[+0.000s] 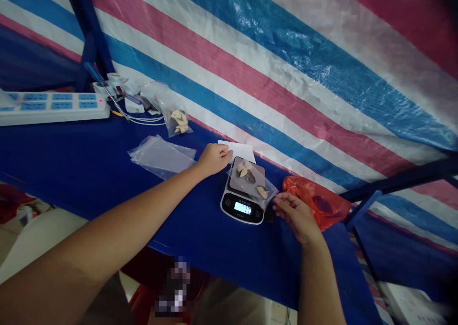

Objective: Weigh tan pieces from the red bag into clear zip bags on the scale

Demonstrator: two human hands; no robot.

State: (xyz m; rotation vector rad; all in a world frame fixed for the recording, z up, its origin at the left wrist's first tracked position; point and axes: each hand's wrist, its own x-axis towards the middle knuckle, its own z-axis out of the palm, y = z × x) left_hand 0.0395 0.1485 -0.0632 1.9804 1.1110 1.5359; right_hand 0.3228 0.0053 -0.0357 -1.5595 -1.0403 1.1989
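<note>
A small kitchen scale [232, 202] with a lit display sits on the blue table; its digits are too small to read surely. Across its plate lies a clear plastic bag [255, 185] holding several pale and brown pieces [244, 168] that look like dried mushroom. At the bag's right edge, the fingertips of my right hand [295, 213] pinch the plastic. My left hand [213, 159] is closed, beside the scale's upper left and over a white paper [243, 152]; whatever its fingers may hold is hidden. A dark piece [269, 215] lies by the scale's right corner.
Flat clear bags [161, 155] lie left of my left hand. Behind them stands a filled bag [179, 121] of similar pieces, near cables and a power strip [53, 108]. A red plastic bag [318, 201] is at right. Striped sheeting [250, 72] hangs behind the table [171, 210].
</note>
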